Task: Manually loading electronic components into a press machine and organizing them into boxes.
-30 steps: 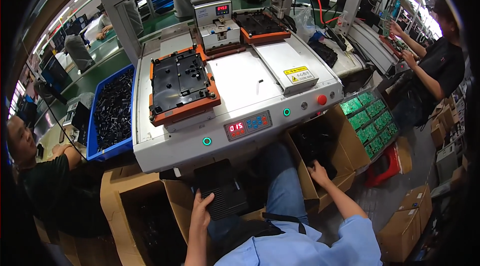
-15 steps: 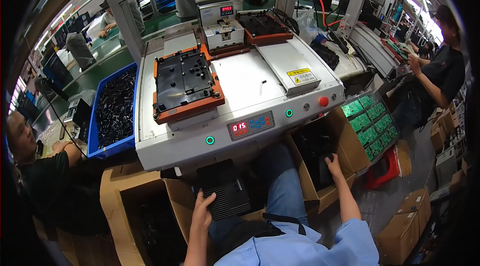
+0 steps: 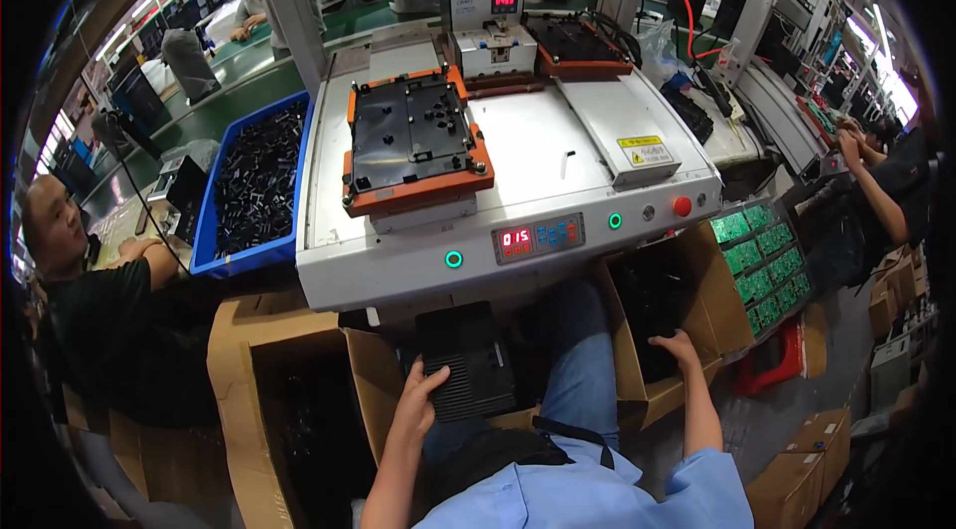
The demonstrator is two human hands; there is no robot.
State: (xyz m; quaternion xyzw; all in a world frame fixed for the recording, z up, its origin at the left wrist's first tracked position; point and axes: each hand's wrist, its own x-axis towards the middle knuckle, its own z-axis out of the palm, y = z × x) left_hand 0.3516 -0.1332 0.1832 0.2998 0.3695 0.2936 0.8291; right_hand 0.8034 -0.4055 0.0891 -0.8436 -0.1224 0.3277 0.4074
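Observation:
A flat black plastic housing with a ribbed section lies over my lap, below the machine's front edge. My left hand grips its left side, thumb over the ribs. On the right, my right hand reaches into an open cardboard box of dark parts. Its fingers are bent round the edge of something black, but the dark box hides what it is. On the white machine table above, an orange-framed fixture holds a black plastic panel.
A blue bin of small black parts stands left of the machine. Another cardboard box is at my lower left. Green circuit boards stand at the right, above a red stool. Other people sit on both sides.
The whole view has shifted, so the machine appears farther right and slightly higher. My right hand's fingers look more bent inside the box. My left hand keeps hold of the housing.

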